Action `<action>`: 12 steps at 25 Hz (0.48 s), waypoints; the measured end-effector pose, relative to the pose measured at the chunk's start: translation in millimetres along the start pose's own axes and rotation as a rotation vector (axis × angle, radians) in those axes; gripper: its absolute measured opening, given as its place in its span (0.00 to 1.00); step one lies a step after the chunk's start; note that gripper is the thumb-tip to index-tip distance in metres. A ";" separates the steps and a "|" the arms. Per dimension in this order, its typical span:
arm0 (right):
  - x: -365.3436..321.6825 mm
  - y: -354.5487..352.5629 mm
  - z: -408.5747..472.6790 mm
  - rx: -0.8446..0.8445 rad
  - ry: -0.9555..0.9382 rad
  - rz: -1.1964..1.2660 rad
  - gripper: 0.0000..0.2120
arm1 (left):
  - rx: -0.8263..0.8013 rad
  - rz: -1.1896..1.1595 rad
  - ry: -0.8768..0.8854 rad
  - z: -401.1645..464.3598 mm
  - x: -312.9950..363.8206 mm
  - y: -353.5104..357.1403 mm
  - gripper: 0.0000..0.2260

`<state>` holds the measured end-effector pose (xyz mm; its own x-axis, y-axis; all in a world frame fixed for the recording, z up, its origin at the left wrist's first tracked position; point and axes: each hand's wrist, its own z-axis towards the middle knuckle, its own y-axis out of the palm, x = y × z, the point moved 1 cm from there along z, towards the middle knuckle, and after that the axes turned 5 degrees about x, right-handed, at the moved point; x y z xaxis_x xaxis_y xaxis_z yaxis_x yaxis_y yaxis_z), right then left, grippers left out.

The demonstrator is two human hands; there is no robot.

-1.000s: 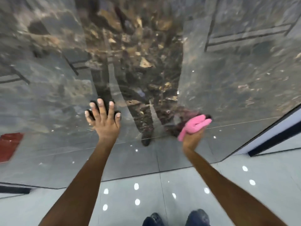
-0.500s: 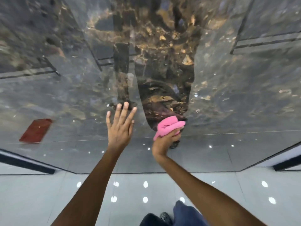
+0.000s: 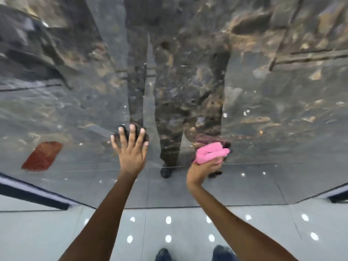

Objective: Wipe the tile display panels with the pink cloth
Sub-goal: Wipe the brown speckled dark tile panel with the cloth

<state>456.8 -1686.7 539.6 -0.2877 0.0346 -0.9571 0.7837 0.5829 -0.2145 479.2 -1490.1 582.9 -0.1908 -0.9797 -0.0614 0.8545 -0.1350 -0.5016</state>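
Note:
A tall glossy tile display panel (image 3: pixel 273 102) with dark grey and brown marbling stands in front of me and mirrors my legs and arms. My left hand (image 3: pixel 130 150) lies flat against its lower part, fingers straight and spread. To the right, my right hand (image 3: pixel 204 166) grips a bunched pink cloth (image 3: pixel 211 152) and holds it against the panel at about the same height. My fingers under the cloth are hidden.
The panel meets a pale grey polished floor (image 3: pixel 47 234) dotted with ceiling light reflections. Dark-framed neighbouring panels angle in at the lower left (image 3: pixel 32 194) and lower right (image 3: pixel 337 196). A red patch (image 3: pixel 42 156) shows as a reflection at the left. My shoes (image 3: pixel 163 254) are at the bottom edge.
My right hand with the pink cloth swept left across the panel, then back to the right. The left hand stayed flat on the panel while my view shifted.

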 end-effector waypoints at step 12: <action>-12.7 13.3 -41.2 0.033 -0.208 -0.103 0.36 | 0.074 -0.085 0.062 7.2 -9.7 9.4 0.30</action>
<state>448.2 -1646.0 556.9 -0.2497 -0.1937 -0.9487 0.7746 0.5480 -0.3158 492.5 -1482.9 585.0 -0.2918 -0.9534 -0.0761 0.8669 -0.2300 -0.4422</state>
